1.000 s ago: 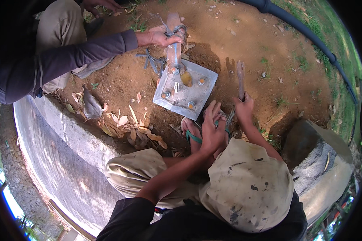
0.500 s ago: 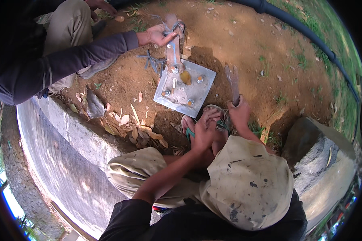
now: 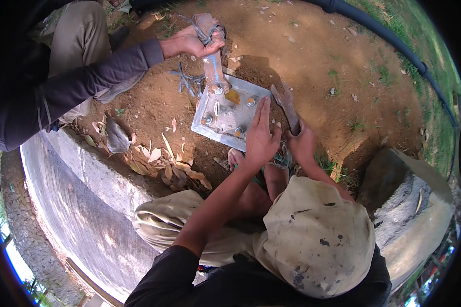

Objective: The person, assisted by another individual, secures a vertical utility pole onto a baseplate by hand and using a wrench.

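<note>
The square grey metal plate sits on brown dirt in front of the person, tilted a bit like a diamond. Four short bolts with orange tops poke up from it. A yellow-brown scrap and a small pale oval ring lie between them.

The person's left hand is held flat at the right edge of the plate, with its fingers out straight and close together, holding nothing. I can't quite tell if the fingertips touch the metal.

The right hand is wrapped tight around the low end of a flat brown-grey bar with a forked tip. The bar leans up and left, just beside the plate.

At the far side, a co-worker's hand grips a flat reddish-brown bar with a blue mark. Its near end reaches the top bolt. Grey strips are wound around it.

Dry leaves lie to the left by a pale concrete edge. A big grey rock sits to the right.
</note>
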A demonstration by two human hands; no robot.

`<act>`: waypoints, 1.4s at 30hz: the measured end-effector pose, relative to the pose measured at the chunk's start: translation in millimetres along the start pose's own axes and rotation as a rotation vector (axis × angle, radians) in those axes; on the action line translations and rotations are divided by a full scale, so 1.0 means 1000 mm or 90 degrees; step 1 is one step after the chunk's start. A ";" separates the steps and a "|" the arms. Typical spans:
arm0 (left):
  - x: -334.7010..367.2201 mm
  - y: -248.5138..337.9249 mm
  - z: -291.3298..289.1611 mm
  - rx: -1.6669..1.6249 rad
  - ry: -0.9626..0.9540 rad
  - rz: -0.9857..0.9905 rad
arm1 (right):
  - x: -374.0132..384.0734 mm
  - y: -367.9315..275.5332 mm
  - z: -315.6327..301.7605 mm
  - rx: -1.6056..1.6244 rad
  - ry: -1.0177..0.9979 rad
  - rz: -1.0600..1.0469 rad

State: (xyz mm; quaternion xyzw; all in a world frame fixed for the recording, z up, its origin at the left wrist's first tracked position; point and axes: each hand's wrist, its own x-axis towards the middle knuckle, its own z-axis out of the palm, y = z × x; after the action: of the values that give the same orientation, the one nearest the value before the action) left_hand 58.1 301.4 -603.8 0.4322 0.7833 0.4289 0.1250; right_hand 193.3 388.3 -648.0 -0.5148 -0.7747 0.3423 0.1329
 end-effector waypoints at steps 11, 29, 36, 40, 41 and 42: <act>-0.001 -0.007 0.014 -0.474 -0.002 -0.387 | 0.000 0.007 -0.002 0.042 0.019 0.055; -0.059 0.001 0.018 -0.541 0.039 -0.499 | -0.023 -0.001 0.003 -0.170 -0.126 -0.059; -0.074 -0.005 0.028 -0.551 0.003 -0.421 | -0.020 -0.017 0.014 -0.186 -0.142 -0.082; -0.070 -0.006 0.025 -0.604 -0.026 -0.428 | -0.016 -0.020 0.012 -0.206 -0.167 -0.080; -0.070 -0.005 0.026 -0.612 -0.035 -0.408 | -0.014 -0.019 0.011 -0.213 -0.177 -0.085; -0.070 -0.004 0.027 -0.621 -0.044 -0.387 | -0.011 -0.018 0.009 -0.213 -0.189 -0.100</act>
State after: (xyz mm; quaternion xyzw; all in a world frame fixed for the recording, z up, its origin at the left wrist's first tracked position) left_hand 112.9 260.5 -635.8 0.0934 0.5796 0.6710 0.4529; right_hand 180.5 371.3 -641.1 -0.4118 -0.8693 0.2698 -0.0438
